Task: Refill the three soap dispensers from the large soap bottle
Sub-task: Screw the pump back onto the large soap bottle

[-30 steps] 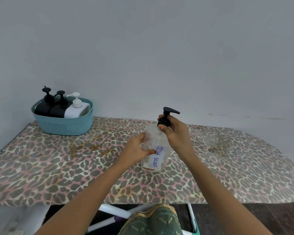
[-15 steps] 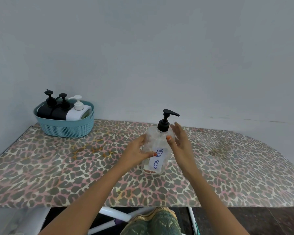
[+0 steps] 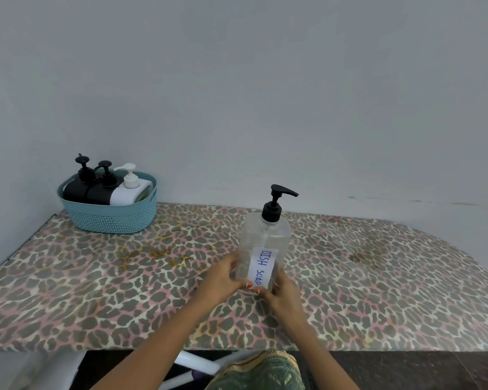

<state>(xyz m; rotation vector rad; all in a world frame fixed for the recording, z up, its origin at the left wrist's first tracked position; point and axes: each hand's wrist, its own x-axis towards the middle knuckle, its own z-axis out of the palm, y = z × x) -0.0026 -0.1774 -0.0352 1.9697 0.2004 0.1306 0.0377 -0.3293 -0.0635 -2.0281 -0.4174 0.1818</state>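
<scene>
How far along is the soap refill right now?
Nothing looks refilled: the three dispensers sit capped in the basket. In hand: left hand and right hand grip the soap bottle, its pump on. Left: open everything, fill all three.

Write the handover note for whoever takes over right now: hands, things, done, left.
Left hand: grips the lower left side of the large clear plastic bottle labelled DISH SOAP.
Right hand: grips its lower right side, thumb on the front.
Bottle: upright on the leopard-print board, black pump cap on.
Two black pump dispensers and one white pump dispenser stand in the teal woven-look basket, far left, pumps on.
Done: nothing poured that shows.
Left: open bottle and dispensers, fill all three, recap.
</scene>
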